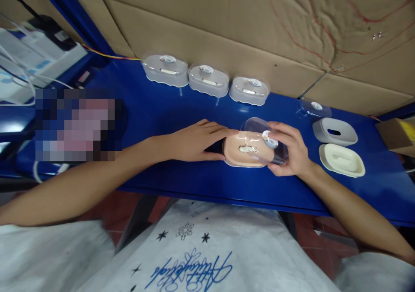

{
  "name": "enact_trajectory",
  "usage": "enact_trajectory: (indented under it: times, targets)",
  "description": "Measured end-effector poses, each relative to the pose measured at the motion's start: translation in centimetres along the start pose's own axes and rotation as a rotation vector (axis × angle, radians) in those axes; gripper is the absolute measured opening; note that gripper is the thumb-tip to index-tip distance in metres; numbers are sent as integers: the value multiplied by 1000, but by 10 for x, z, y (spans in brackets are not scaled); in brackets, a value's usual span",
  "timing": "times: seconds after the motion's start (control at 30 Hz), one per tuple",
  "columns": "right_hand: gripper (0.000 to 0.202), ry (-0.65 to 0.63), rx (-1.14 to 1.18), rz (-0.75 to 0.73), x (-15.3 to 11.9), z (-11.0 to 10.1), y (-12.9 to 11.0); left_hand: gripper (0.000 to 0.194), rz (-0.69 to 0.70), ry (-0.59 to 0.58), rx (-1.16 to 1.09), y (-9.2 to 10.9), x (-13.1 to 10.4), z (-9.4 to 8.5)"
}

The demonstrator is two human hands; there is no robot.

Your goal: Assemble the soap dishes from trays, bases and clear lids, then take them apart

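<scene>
A peach oval box with a slot in its top and pale pieces showing at the slot sits near the table's front edge. My left hand steadies its left end, index finger at the far edge and thumb at the near one. Between the thumb and fingers of my right hand is a clear plastic cover with a round label. This cover is tilted over the box's right part, and I see the slot through it.
Three covered grey-white boxes line the back of the blue table. At right lie another clear cover, a white slotted lid and a cream oval tray. Cardboard stands behind; cables and devices crowd the left.
</scene>
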State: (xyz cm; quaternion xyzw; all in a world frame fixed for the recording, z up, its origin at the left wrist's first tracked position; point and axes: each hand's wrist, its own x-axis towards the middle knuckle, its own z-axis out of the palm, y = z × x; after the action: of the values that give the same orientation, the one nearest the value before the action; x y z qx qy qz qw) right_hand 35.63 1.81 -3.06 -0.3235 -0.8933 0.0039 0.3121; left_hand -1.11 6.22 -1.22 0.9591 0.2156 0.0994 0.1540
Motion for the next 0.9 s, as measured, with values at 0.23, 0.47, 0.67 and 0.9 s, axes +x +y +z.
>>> enact_trajectory:
  times: [0.23, 0.47, 0.67, 0.9]
  targets:
    - [88, -4, 30, -56, 4, 5, 0, 75, -14, -19, 23, 0, -1, -1]
    - [96, -115, 79, 8, 0, 8, 1, 88, -51, 14, 3, -2, 0, 3]
    - [91, -144, 77, -3, 3, 8, -3, 89, -63, 1, 23, -3, 0, 3]
    - [86, -152, 64, -53, 12, 7, -9, 89, -69, -6, 38, -3, 0, 2]
